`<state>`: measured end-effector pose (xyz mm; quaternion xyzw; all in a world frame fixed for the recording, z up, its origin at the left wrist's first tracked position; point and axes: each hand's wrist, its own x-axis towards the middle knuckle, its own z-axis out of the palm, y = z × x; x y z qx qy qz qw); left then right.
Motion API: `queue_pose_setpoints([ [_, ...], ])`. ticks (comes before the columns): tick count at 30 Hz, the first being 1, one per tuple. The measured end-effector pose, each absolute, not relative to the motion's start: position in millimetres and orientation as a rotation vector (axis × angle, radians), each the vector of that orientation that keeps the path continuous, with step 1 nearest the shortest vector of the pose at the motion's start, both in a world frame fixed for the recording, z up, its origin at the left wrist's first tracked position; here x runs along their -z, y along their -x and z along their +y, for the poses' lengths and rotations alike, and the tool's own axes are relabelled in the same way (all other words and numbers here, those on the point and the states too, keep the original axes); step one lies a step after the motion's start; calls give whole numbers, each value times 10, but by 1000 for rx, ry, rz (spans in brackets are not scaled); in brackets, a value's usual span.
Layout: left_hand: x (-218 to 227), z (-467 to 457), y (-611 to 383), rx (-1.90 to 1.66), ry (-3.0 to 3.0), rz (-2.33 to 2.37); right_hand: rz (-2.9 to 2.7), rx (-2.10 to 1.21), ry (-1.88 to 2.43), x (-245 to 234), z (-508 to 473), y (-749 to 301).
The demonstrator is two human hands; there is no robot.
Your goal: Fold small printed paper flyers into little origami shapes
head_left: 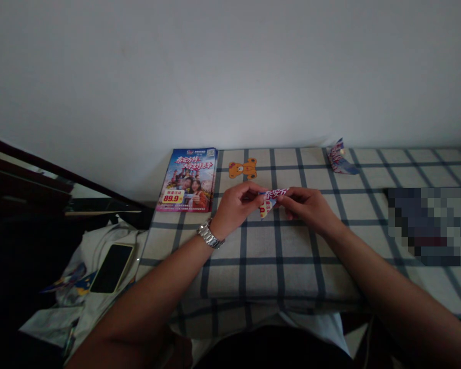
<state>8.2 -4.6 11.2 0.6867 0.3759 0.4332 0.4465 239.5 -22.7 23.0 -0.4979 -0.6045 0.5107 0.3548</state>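
A small folded paper (269, 201), printed in red, white, blue and yellow, is held above the middle of the checked cloth. My left hand (239, 204), with a metal watch (210, 234) on its wrist, pinches the paper's left side. On the other side, the fingers of my right hand (306, 206) are closed on its right end. Parts of the paper are hidden behind my fingers. Just beyond my left hand lies a flat orange bear cutout (243, 168).
A stack of printed flyers (188, 179) lies at the left by the wall. Another folded paper piece (341, 158) stands at the back right. A pixelated dark item (426, 225) is at the right. A phone (112, 268) rests on white material below the table's left edge.
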Motion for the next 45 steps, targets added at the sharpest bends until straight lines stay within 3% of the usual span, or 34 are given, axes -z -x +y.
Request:
queue_pose_setpoints([
  [45,-96,-63,-119,-1099,-1615,917,-1694,-1252,1230,-181,-228,-2340],
])
